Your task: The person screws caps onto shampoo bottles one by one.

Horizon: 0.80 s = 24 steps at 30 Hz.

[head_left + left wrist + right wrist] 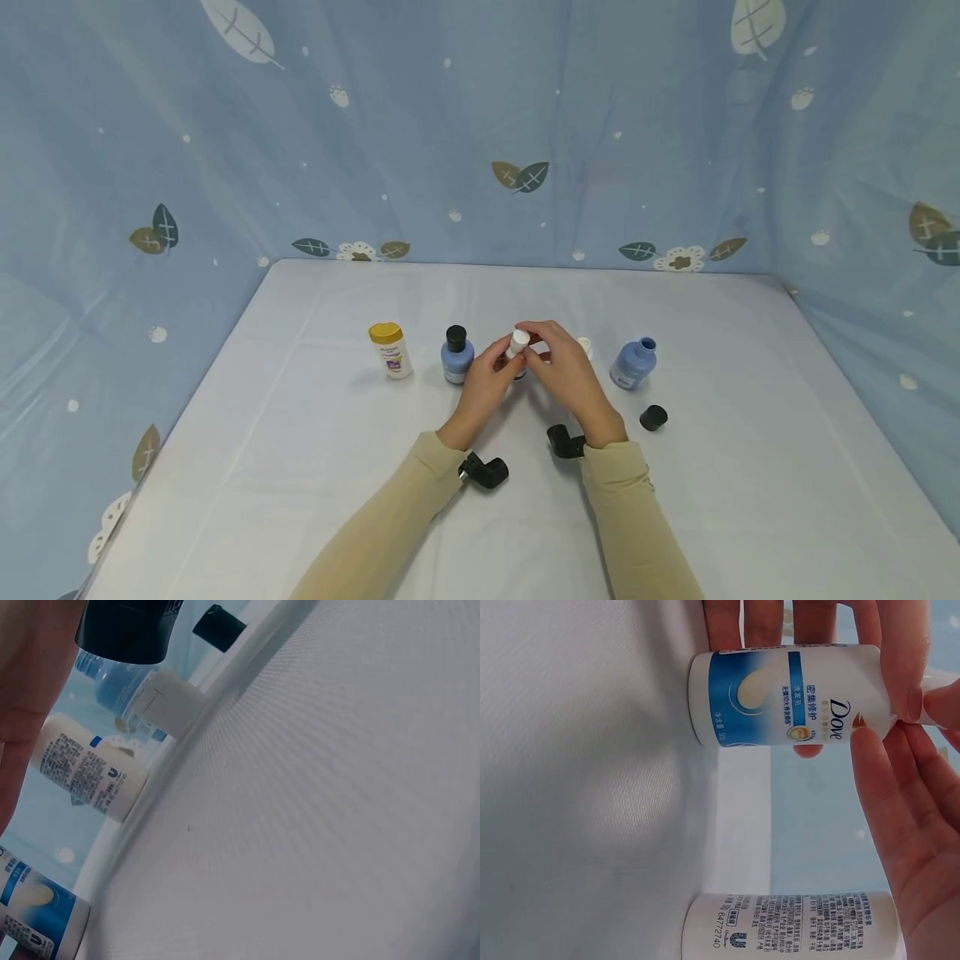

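Between both hands stands a small white-and-blue Dove shampoo bottle [765, 697] with a white cap [520, 340]. My left hand [483, 392] grips the bottle's upper body, its fingers showing behind it in the right wrist view. My right hand [568, 373] pinches at the cap and neck, with one finger against the bottle's shoulder. In the right wrist view the bottle's base meets the white tabletop, and the cap is largely covered by fingers. A second white bottle [791, 926] stands beside it, mostly hidden behind my right hand in the head view.
To the right is an uncapped blue bottle [633, 364], with a black cap [653, 417] lying nearer me. A blue bottle with a black cap [457, 358] and a white bottle with a yellow lid [392, 352] stand left. Patterned blue cloth [450, 125] surrounds the table.
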### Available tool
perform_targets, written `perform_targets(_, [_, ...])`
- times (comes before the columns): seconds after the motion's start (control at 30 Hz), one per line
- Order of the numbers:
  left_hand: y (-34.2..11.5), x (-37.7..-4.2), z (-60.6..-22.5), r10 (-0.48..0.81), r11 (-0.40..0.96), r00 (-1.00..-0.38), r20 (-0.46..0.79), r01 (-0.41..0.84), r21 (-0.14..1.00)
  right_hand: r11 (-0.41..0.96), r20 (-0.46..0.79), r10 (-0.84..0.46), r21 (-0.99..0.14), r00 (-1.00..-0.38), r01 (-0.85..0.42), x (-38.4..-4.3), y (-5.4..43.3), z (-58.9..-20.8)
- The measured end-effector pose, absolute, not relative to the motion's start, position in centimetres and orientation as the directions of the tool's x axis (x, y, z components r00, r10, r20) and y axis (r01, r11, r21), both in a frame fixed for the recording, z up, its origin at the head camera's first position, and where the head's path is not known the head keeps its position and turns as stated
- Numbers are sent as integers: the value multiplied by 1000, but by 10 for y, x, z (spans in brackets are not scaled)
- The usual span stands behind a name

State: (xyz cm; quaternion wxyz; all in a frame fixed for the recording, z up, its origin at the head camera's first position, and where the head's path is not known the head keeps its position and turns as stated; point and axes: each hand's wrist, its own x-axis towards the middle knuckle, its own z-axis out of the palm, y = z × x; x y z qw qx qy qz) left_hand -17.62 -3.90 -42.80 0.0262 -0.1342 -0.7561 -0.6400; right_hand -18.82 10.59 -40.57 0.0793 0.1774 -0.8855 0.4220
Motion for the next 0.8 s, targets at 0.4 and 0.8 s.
perform_targets(0.4, [-39, -176, -429, 165, 178, -969, 185, 214, 961, 578, 308, -234, -718, -922, -387, -187, 105, -406])
perform_targets(0.8, [-39, -175, -427, 148, 180, -973, 175, 201, 963, 574, 308, -217, -727, -926, -377, -188, 104, -407])
